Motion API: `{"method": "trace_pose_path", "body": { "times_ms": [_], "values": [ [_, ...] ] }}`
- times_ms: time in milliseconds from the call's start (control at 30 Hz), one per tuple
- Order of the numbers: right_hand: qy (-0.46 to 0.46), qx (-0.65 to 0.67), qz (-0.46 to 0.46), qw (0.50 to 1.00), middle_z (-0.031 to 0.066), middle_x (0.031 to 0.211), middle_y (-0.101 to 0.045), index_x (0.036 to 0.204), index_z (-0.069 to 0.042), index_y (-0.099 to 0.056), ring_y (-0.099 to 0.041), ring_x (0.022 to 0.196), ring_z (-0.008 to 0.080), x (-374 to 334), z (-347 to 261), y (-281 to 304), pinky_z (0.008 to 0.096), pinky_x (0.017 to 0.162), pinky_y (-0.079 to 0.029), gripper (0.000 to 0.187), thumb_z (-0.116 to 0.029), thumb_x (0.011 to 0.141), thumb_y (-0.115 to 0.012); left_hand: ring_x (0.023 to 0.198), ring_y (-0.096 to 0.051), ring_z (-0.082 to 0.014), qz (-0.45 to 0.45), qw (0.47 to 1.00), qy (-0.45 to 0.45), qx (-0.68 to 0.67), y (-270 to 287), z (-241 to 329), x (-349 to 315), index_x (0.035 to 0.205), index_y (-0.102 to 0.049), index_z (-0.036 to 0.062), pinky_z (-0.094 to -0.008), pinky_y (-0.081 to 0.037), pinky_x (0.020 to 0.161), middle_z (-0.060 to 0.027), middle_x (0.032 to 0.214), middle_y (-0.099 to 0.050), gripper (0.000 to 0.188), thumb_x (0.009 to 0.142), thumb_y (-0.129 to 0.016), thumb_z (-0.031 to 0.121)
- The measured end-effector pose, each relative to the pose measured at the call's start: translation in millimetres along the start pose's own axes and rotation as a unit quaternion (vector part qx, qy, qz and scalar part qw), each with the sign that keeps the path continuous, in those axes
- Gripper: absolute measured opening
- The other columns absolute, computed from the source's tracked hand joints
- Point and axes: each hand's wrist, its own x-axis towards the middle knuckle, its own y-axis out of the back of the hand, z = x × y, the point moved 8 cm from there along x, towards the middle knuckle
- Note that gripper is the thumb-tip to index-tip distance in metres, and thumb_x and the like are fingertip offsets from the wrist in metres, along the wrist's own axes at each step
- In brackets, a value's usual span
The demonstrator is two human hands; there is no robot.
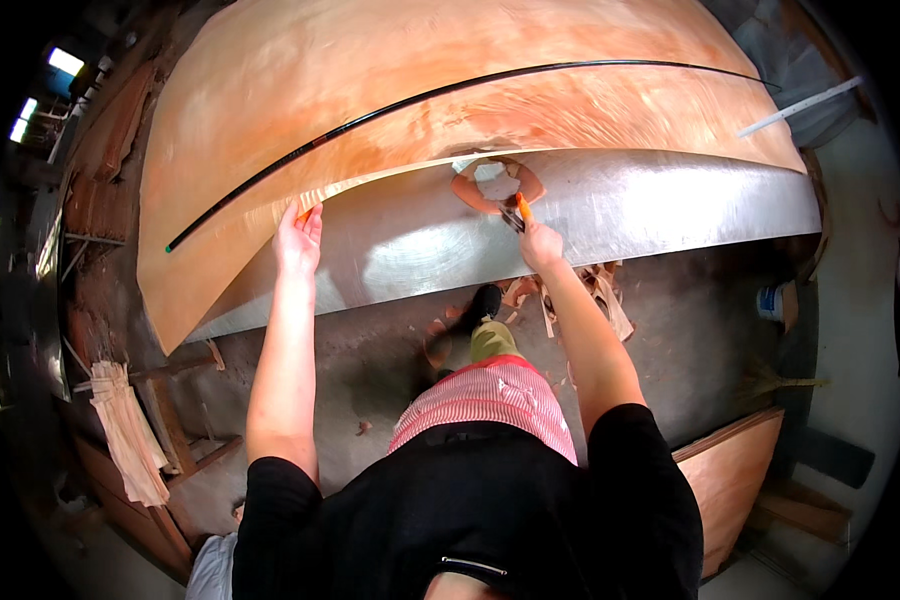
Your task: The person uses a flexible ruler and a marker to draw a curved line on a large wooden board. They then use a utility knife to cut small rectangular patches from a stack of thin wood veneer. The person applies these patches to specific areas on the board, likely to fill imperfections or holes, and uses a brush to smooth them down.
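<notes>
A wide, thin orange-brown wood veneer sheet covers most of a shiny metal tabletop. My left hand pinches the sheet's near edge at the left, where it lifts off the metal. Something small and orange shows at those fingertips. In my right hand is a slim tool with an orange handle and a dark part; its working end is hard to make out. Just beyond it, by the sheet's edge, lies a brown ring-shaped piece with a pale centre.
A long, thin black rod lies across the veneer. Veneer scraps litter the floor under the table's near edge. Strips of veneer hang at the left. Stacked sheets stand behind on the right, and a bucket sits by the wall.
</notes>
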Motion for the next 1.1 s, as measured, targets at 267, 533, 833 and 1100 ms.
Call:
{"method": "trace_pose_path", "body": {
  "times_ms": [267, 533, 833, 1100],
  "values": [
    [0.180, 0.064, 0.058, 0.980, 0.0106, 0.065, -0.059, 0.075, -0.003, -0.056, -0.057, 0.060, 0.0241, -99, 3, 7, 0.0353, 0.058, -0.046, 0.020, -0.019, 0.078, -0.045, 0.077, -0.055, -0.0154, 0.008, 0.999, 0.039, 0.015, 37, -21, -25, 0.098, -0.051, 0.0064, -0.0208, -0.045, 0.059, -0.0055, 0.085, -0.056, 0.022, 0.081, -0.053, 0.020],
    [-0.247, 0.769, 0.268, 0.525, 0.0008, 0.051, -0.043, 0.065, -0.009, -0.044, -0.030, 0.034, 0.0078, 36, 202, 55, 0.0207, 0.032, -0.022, 0.042, -0.049, 0.076, -0.050, 0.075, -0.054, -0.0125, 0.043, 0.987, 0.115, 0.104, 80, -70, -44, 0.099, -0.051, 0.0095, -0.0203, -0.044, 0.062, -0.0018, 0.085, -0.057, 0.024, 0.080, -0.055, 0.024],
    [-0.328, 0.710, 0.280, 0.557, 0.0014, 0.054, -0.047, 0.071, -0.005, -0.053, -0.037, 0.037, 0.0106, 30, 229, 13, 0.0251, 0.034, -0.027, 0.026, -0.030, 0.073, -0.061, 0.081, -0.052, -0.0118, 0.128, 0.979, 0.149, 0.050, 147, -121, -28, 0.100, -0.051, 0.0107, -0.0224, -0.043, 0.068, -0.0003, 0.089, -0.056, 0.027, 0.080, -0.054, 0.028],
    [-0.453, 0.691, 0.271, 0.494, 0.0021, 0.061, -0.053, 0.077, -0.005, -0.056, -0.042, 0.042, 0.0120, -108, 232, -31, 0.0231, 0.036, -0.028, 0.022, -0.026, 0.075, -0.059, 0.078, -0.053, -0.0127, 0.207, 0.951, 0.205, 0.101, 244, -165, -103, 0.097, -0.051, 0.0101, -0.0251, -0.044, 0.063, -0.0012, 0.087, -0.056, 0.025, 0.081, -0.053, 0.029]
  ]
}}
